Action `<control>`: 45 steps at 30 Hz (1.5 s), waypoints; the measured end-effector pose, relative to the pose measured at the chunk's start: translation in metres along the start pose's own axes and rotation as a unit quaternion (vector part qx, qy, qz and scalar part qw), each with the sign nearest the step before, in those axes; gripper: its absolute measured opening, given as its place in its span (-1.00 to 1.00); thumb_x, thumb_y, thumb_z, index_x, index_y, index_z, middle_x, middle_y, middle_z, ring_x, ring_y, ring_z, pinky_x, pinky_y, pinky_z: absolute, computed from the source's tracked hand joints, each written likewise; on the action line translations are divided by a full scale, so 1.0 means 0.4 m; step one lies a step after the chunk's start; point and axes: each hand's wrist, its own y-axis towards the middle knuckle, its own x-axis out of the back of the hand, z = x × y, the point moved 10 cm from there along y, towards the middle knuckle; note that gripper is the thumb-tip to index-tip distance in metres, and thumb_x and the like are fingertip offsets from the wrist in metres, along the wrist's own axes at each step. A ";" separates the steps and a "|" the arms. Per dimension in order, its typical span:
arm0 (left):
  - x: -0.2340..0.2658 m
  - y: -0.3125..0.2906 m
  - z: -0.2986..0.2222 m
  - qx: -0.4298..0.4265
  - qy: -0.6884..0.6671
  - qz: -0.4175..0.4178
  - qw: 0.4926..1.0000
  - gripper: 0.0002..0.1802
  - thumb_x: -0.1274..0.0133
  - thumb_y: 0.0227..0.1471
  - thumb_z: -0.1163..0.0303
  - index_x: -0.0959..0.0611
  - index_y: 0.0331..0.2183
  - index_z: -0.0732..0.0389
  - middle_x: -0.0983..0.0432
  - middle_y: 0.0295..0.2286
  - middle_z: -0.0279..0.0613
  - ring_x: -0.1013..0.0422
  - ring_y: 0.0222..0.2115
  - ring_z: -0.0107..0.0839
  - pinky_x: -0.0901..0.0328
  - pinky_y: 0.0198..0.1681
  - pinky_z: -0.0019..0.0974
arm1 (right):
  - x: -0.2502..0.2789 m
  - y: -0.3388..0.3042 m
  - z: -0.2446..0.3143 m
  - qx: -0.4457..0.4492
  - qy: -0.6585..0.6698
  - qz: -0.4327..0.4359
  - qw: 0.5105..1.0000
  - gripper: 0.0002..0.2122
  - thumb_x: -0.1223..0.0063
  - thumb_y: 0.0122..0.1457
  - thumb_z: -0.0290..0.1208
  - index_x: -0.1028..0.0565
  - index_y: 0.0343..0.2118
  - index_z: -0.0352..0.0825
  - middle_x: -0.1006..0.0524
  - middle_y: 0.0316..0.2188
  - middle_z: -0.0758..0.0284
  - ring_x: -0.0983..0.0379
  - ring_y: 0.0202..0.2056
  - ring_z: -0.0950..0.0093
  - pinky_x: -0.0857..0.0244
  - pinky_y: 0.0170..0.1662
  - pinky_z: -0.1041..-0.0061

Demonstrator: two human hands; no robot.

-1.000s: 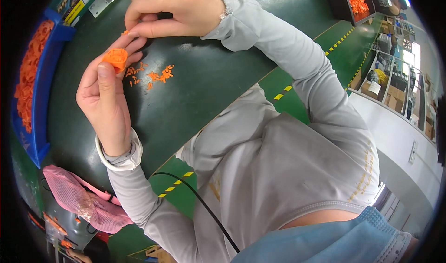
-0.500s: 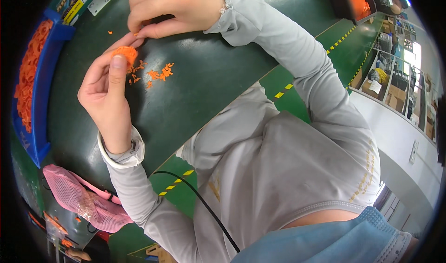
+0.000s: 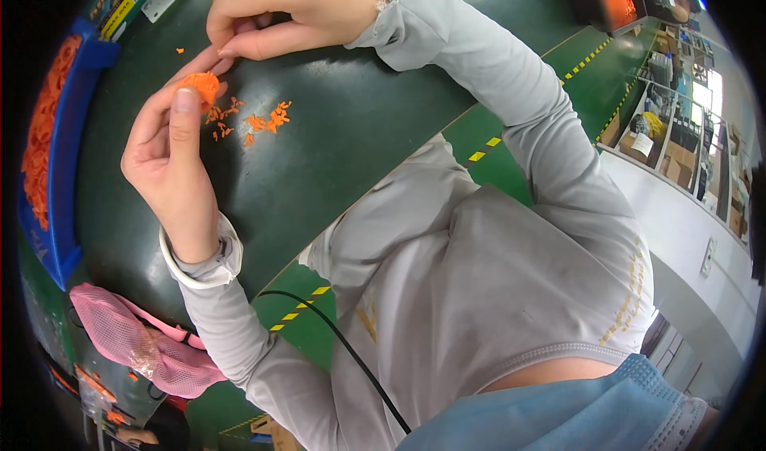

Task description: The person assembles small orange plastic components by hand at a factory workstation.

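Orange plastic part [image 3: 198, 86] is being pinched in the left hand [image 3: 169, 160] above the green tabletop [image 3: 359, 124], right hand [image 3: 291, 8] curled narrow, fingertips picking at its edge; best keeping the pinch firm, scraps [image 3: 255, 122] dropping below.

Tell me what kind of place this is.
Probably a factory workbench: a green bench top strewn with orange trimmings, a blue bin full of orange parts, and storage shelves beyond a hazard-striped floor line.
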 end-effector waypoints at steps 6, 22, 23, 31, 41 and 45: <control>-0.001 -0.005 0.002 0.017 -0.021 0.001 1.000 -0.71 0.00 0.29 0.39 -0.62 -0.18 0.48 -0.61 -0.13 0.09 -0.56 -0.11 -0.22 -0.42 0.04 -0.26 | -0.009 -0.004 0.016 0.022 -0.082 -0.002 0.996 -0.89 -0.20 0.02 -0.41 -0.48 -0.42 -0.20 -0.47 -0.49 0.41 -0.45 -0.39 0.44 -0.18 -0.21 0.47; -0.008 -0.005 -0.010 -0.032 0.017 0.021 0.999 -0.78 0.00 0.28 0.47 -0.61 -0.21 0.47 -0.58 -0.09 0.17 -0.54 -0.08 -0.19 -0.45 -0.01 -0.29 | 0.010 -0.006 0.027 0.038 -0.076 -0.024 0.996 -0.86 -0.24 0.02 -0.40 -0.49 -0.37 -0.18 -0.45 -0.48 0.44 -0.43 -0.38 0.48 -0.14 -0.24 0.47; -0.011 -0.006 -0.011 -0.032 0.017 0.022 0.999 -0.78 0.00 0.28 0.47 -0.61 -0.21 0.47 -0.58 -0.09 0.17 -0.54 -0.08 -0.19 -0.45 -0.01 -0.29 | 0.008 -0.007 0.018 0.033 -0.049 -0.028 0.998 -0.86 -0.24 0.02 -0.41 -0.49 -0.38 -0.18 -0.46 -0.49 0.46 -0.43 -0.40 0.48 -0.14 -0.24 0.47; 0.010 -0.031 -0.010 -0.017 0.103 -0.061 0.993 -0.71 -0.26 0.02 0.66 -0.65 -0.16 0.51 -0.64 -0.33 -0.05 -0.57 -0.32 -0.41 -0.47 -0.15 -0.41 | 0.013 0.005 0.010 -0.063 0.063 -0.044 0.995 -0.89 -0.23 0.03 -0.41 -0.49 -0.42 -0.16 -0.47 -0.54 0.47 -0.45 -0.45 0.47 -0.14 -0.24 0.46; 0.009 -0.036 -0.027 -0.084 0.172 -0.064 0.979 -0.73 -0.32 -0.02 0.60 -0.69 -0.21 0.46 -0.65 -0.34 -0.14 -0.53 -0.34 -0.47 -0.42 -0.18 -0.45 | -0.020 0.000 0.028 -0.004 0.003 -0.051 0.999 -0.89 -0.21 0.04 -0.38 -0.47 -0.42 -0.15 -0.47 -0.49 0.45 -0.46 -0.39 0.47 -0.12 -0.24 0.45; -0.018 -0.036 -0.073 -0.147 0.279 -0.043 0.948 -0.75 -0.34 -0.03 0.56 -0.70 -0.25 0.43 -0.65 -0.35 -0.15 -0.53 -0.36 -0.48 -0.41 -0.22 -0.45 | -0.028 -0.005 0.016 -0.061 0.019 -0.024 0.998 -0.89 -0.20 0.04 -0.37 -0.47 -0.42 -0.15 -0.47 -0.50 0.45 -0.46 -0.40 0.46 -0.12 -0.24 0.46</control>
